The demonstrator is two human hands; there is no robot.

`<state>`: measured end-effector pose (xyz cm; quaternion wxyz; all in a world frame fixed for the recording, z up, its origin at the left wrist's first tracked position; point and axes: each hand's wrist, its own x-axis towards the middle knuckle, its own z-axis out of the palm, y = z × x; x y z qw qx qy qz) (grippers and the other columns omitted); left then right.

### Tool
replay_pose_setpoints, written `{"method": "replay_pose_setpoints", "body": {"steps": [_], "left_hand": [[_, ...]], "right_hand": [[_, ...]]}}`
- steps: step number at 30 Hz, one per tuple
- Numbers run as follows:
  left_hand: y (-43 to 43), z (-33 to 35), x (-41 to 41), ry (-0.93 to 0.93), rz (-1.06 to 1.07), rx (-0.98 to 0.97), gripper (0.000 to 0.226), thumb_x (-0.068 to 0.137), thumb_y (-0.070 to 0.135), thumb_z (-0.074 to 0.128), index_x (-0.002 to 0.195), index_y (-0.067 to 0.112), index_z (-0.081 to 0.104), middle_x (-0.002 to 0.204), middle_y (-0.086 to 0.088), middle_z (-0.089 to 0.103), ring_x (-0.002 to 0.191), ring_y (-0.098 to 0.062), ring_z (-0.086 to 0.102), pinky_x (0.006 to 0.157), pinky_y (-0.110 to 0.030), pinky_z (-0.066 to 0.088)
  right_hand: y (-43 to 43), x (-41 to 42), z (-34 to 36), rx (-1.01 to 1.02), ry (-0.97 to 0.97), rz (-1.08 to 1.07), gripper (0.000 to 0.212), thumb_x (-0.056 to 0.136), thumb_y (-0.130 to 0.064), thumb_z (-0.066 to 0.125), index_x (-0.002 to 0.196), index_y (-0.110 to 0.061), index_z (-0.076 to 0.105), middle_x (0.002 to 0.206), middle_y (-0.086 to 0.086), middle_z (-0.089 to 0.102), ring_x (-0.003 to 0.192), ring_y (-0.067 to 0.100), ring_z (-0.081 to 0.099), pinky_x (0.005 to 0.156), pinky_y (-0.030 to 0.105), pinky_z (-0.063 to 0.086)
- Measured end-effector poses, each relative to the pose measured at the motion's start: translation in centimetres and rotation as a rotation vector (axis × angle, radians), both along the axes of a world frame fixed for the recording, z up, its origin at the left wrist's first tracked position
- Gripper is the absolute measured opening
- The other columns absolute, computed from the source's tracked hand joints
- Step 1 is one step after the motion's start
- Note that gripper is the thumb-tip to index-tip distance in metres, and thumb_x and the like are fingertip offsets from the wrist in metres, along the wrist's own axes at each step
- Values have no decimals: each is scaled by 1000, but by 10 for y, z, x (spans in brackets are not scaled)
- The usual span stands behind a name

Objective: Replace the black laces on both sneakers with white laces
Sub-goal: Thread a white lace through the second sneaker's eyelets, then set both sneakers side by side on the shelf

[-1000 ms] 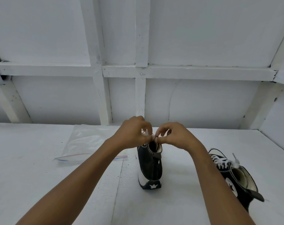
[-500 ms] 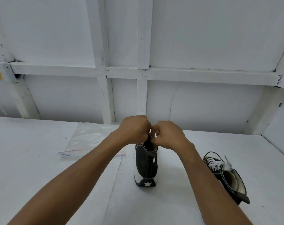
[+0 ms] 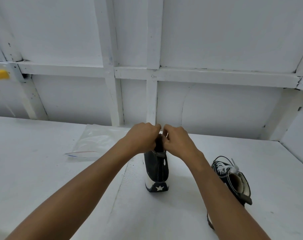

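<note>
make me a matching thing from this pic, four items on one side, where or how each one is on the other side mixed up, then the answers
1 middle sneaker
2 right sneaker
3 bag
4 yellow thing

a far left, above the table
b lying flat, left of the middle sneaker
c white laces, no hand on it
d upright, heel to the camera, left hand and right hand pinching at its top

Pairs: 1-d, 2-c, 3-b, 4-a
</note>
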<state>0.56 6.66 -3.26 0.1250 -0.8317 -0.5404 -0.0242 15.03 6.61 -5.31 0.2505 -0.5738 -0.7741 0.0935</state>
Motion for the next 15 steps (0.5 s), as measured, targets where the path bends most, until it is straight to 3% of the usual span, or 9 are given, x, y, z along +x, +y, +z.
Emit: {"method": "replay_pose_setpoints", "body": {"steps": [6,9,12,15], "left_hand": [[-14,-2,8,-67,77,2,11,95,17,52,101,13,44,66,0,41,59,-20,43,54,-31,31],[-26,-5,12,-206,70,38,17,96,19,49,110,12,44,82,-4,58,70,-25,54,57,-33,41],[-40,-2,18,-312,44,-8,14,97,25,50,104,12,48,94,-5,56,78,-25,55,65,-35,46],[-55,-2,26,-359,65,-70,31,99,42,49,90,12,52,96,-6,54,84,-26,56,72,-37,49]], "right_hand": [[-27,26,18,-132,-94,-55,27,96,-40,55,93,-14,58,89,3,64,84,23,60,75,37,51],[-45,51,28,-143,-190,-111,14,96,-25,50,93,-14,58,97,4,65,89,24,60,75,35,49],[-64,83,37,-249,-165,-129,18,89,-13,50,102,-18,61,110,-1,63,99,20,58,83,33,50],[-86,115,42,-254,-79,-161,16,90,-28,62,101,-18,56,110,-1,59,98,18,54,81,33,47]]}}
